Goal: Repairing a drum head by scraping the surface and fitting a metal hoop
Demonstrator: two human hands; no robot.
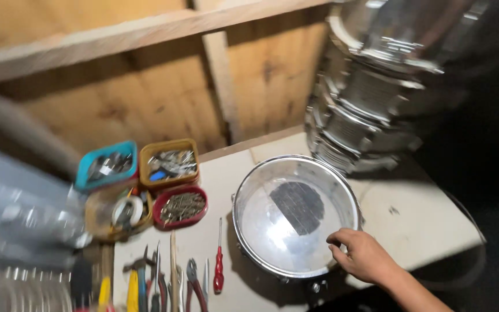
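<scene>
Bare tabletop (411,214) lies open to the right of the drum (295,216), and a narrow strip runs between the drum and the red screwdriver (219,260). The stack of drums (365,110) blocks the far right corner. Small trays of hardware (168,164) and a row of hand tools (163,283) crowd the left side.

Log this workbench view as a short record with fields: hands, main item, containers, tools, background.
hands: right hand rests on the drum's near rim; left hand not in view
main item: drum lying flat on the bench, dark patch on its clear head
containers: teal tub, yellow tub, red tub of small metal parts
tools: red screwdriver, pliers
background: stacked drums, wood wall
</scene>
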